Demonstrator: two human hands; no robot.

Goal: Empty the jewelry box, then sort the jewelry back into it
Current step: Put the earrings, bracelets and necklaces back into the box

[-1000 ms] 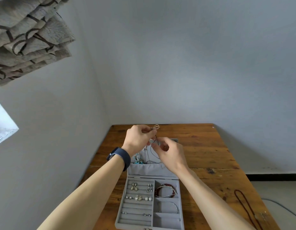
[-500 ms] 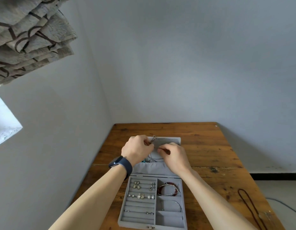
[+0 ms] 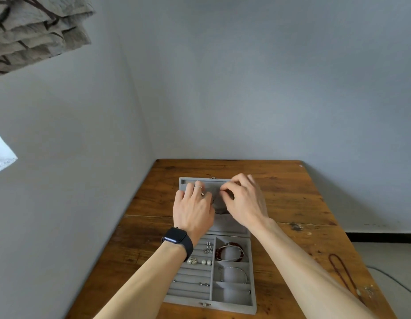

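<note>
While the left hand [image 3: 193, 209] is lying flat on the jewelry box lid [image 3: 212, 184], the right hand [image 3: 246, 203] is curling fingertips together, any hold unclear.

The jewelry box [image 3: 188, 301] wears matt grey cloth. The table [image 3: 292, 199] is worn, stained wood. The pearl earrings [image 3: 205, 262] gleam.

One jewelry box [image 3: 209, 303], two bracelets [image 3: 220, 249] [image 3: 234, 268], one cord necklace [image 3: 338, 268].
</note>
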